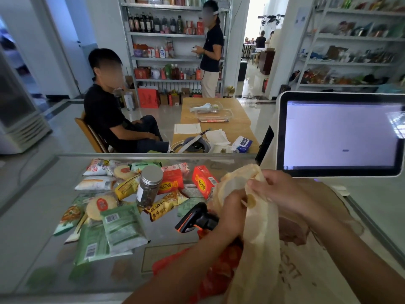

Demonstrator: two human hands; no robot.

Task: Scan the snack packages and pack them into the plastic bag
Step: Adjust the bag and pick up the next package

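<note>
Nearest, a red plastic bag (221, 273) lay crumpled on the glass worktop (32, 216) beneath both wrists. Over it hung the pale plastic bag (258, 244), gripped by the left hand (232, 212) and the right hand (285, 194). The fingers (258, 185) of each hand were curled and clamped on the thin film near its top edge, facing one another. That hold looked meant to rub the layers apart and find the mouth, since the bag appeared shut and no goods could be made out inside it.

Just left of the left fingers, a black and orange barcode scanner (198, 218) rested on the worktop, close enough to pick up once the bag was open. Further left and beyond the fingers the snack packets (122, 227) lay scattered flat and overlapping, several with barcodes facing up. A jar with a silver lid (150, 187) stood upright among them, and a red carton (205, 182) sat just beyond the left fingers.

Open room lay mostly at the worktop's left edge. To the right of the right fingers a touchscreen monitor (339, 132) crowded that side, so the bag would probably have to be filled where it hung.

Past the worktop's far edge a seated person (109, 119) faced a wooden table (219, 119)
</note>
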